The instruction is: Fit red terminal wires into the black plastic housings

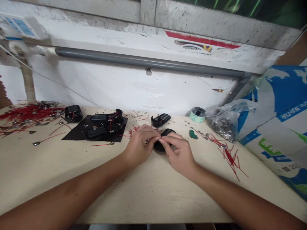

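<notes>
Both forearms reaching in over pale table [148,198]; left hand [139,145] and right hand [178,153] pinching black plastic shell [160,145] at table's middle, fingertips meeting over small metal piece.

Bare bench [148,191] near edge; black housings [105,126] left, red wires [229,156] right.

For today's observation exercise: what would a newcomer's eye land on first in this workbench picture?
Probably the left hand and right hand, meeting at mid-bench around a small black casing. Next, the tangle of red wires at far left, and the black sheet carrying more black casings beside it.
</notes>
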Demonstrator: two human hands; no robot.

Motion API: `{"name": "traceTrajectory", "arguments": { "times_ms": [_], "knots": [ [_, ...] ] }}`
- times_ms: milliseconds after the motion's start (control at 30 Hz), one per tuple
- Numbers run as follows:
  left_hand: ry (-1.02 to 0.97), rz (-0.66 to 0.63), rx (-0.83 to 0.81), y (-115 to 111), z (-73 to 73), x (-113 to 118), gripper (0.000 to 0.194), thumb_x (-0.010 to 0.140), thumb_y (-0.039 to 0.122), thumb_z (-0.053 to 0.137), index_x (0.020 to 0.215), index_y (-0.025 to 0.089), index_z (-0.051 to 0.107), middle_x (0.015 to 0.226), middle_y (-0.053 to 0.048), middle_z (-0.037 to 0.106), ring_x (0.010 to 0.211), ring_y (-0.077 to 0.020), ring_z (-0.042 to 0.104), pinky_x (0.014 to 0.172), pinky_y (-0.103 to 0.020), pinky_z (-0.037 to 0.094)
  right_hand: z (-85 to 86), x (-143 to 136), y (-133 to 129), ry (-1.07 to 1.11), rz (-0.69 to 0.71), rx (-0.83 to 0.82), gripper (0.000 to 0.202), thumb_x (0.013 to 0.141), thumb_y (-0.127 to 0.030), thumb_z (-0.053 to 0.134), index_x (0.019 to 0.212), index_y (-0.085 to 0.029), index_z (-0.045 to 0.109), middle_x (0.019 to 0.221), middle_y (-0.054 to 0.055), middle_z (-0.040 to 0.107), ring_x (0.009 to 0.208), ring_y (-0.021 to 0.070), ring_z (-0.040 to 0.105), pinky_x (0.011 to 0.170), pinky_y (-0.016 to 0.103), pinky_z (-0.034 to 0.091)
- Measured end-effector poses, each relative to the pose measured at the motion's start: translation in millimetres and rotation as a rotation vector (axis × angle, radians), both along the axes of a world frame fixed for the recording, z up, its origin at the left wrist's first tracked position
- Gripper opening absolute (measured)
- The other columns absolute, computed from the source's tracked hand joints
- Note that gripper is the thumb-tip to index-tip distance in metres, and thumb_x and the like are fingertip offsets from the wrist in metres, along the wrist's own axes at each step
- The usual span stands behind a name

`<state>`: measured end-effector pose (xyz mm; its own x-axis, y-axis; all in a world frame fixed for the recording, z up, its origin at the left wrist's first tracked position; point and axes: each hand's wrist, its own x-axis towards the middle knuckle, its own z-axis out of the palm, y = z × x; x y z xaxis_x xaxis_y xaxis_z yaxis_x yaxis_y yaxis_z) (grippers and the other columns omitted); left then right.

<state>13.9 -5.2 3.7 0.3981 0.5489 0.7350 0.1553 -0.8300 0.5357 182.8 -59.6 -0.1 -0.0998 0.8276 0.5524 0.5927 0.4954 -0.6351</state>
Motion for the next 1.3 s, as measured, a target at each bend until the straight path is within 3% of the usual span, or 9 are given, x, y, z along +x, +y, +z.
{"name": "traceTrajectory", "arguments": {
  "times_ms": [167,700,1033,1300],
  "knots": [
    [0.007,0.002,-0.053,-0.8,1.2,-0.4,0.018,0.092,0.012,0.058,0.088,0.019,0.074,0.085,-0.006,0.073,0.087,-0.0202,0.062,0.084,-0.037,0.049,0.5,1.0,0.4,0.019,0.003,-0.019,0.024,0.097,-0.030,0.054,0.090,-0.020,0.074,0.076,0.004,0.058,0.072,0.0166,0.056,0.052,0.026,0.039],
    [0.054,0.007,0.030,-3.0,4.5,0.0,0.021,0.093,0.012,0.055,0.081,0.018,0.070,0.082,-0.005,0.073,0.083,-0.0200,0.063,0.084,-0.038,0.049,3.3,-1.2,-3.2,-0.109,-0.019,0.089,0.027,0.098,-0.024,0.050,0.082,-0.020,0.071,0.069,0.002,0.056,0.069,0.0167,0.052,0.058,0.029,0.041],
    [-0.014,0.020,-0.046,0.9,-4.0,1.2,0.015,0.092,0.014,0.060,0.092,0.018,0.074,0.090,-0.007,0.075,0.089,-0.0204,0.064,0.084,-0.038,0.051,-0.2,-1.1,2.9,0.124,0.007,-0.021,0.022,0.096,-0.029,0.057,0.087,-0.019,0.074,0.077,0.004,0.061,0.070,0.0162,0.057,0.053,0.026,0.043],
    [-0.014,0.038,-0.044,0.0,-4.7,0.6,0.012,0.092,0.017,0.061,0.091,0.019,0.073,0.089,-0.007,0.074,0.090,-0.0213,0.064,0.083,-0.039,0.051,1.4,0.2,-0.1,0.006,-0.013,0.021,0.024,0.097,-0.029,0.053,0.090,-0.021,0.074,0.076,0.005,0.061,0.075,0.0185,0.058,0.054,0.027,0.043]
  ]
}}
